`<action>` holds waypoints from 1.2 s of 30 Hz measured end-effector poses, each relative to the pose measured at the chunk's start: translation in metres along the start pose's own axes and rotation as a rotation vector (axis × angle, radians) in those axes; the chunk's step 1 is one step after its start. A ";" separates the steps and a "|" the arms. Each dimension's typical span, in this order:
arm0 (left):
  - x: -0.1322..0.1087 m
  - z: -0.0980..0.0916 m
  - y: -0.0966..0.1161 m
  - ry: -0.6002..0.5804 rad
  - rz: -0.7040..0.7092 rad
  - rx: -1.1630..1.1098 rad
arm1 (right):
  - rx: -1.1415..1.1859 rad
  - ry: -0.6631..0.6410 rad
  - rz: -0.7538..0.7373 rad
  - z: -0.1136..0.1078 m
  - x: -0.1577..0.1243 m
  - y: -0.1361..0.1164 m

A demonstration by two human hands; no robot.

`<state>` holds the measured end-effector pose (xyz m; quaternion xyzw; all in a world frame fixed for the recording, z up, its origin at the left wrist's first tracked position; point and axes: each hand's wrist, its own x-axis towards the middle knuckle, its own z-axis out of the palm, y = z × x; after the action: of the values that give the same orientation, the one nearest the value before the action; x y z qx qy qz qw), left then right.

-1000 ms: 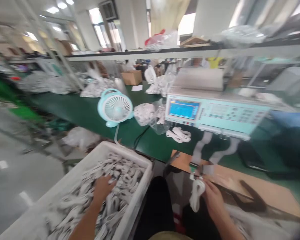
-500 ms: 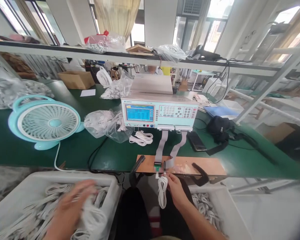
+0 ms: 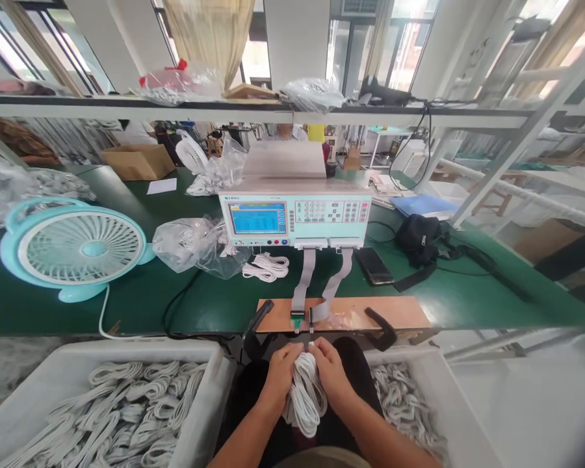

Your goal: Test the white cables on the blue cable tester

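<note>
Left hand (image 3: 279, 370) come across from left bin (image 3: 209, 390); now both hands' fingers clasp white cable bundles (image 3: 306, 393), right hand (image 3: 332, 372) alongside, below test fixture board (image 3: 394, 313), connectors within reach.

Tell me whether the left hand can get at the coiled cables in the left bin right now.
Probably not yet: the left hand and right hand both hold a white cable bundle. The left bin itself lies open.
</note>
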<state>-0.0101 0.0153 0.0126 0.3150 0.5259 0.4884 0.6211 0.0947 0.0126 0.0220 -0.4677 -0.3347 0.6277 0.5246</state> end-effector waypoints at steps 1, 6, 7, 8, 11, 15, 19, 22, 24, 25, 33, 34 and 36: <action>-0.006 0.001 -0.002 -0.005 -0.029 -0.025 | -0.021 -0.017 0.019 -0.008 -0.004 -0.003; -0.019 0.004 -0.009 0.052 -0.228 -0.073 | -0.493 -0.057 0.025 -0.098 -0.018 -0.037; -0.019 0.006 -0.010 0.072 -0.235 -0.071 | -0.684 -0.021 -0.036 -0.116 -0.021 -0.043; -0.018 0.010 -0.011 0.089 -0.224 -0.062 | -0.831 0.067 -0.107 -0.129 -0.025 -0.047; -0.015 0.028 -0.016 0.113 -0.123 0.010 | -0.988 0.055 -0.193 -0.128 -0.046 -0.046; -0.017 0.047 -0.018 0.109 0.016 0.086 | -0.811 -0.234 -0.158 -0.077 -0.064 -0.021; -0.020 0.030 -0.012 0.132 0.028 0.042 | -0.318 -0.261 0.055 -0.062 -0.052 -0.009; -0.023 0.010 -0.010 0.102 -0.089 0.063 | 0.105 -0.302 0.249 -0.071 -0.040 -0.010; -0.028 0.005 -0.010 -0.001 -0.167 0.080 | 0.218 -0.326 0.276 -0.073 -0.037 -0.010; -0.031 0.004 -0.009 -0.069 -0.193 0.078 | 0.235 -0.340 0.277 -0.073 -0.036 -0.009; -0.039 0.011 0.001 -0.187 -0.242 -0.033 | 0.086 -0.393 0.202 -0.057 -0.040 -0.005; -0.039 0.009 0.002 -0.191 -0.249 -0.057 | 0.068 -0.396 0.183 -0.057 -0.040 -0.006; -0.039 0.006 0.002 -0.207 -0.270 -0.119 | 0.027 -0.394 0.126 -0.055 -0.041 -0.007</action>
<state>-0.0034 -0.0196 0.0289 0.2529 0.4667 0.3957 0.7494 0.1494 -0.0297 0.0193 -0.3489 -0.3926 0.7429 0.4150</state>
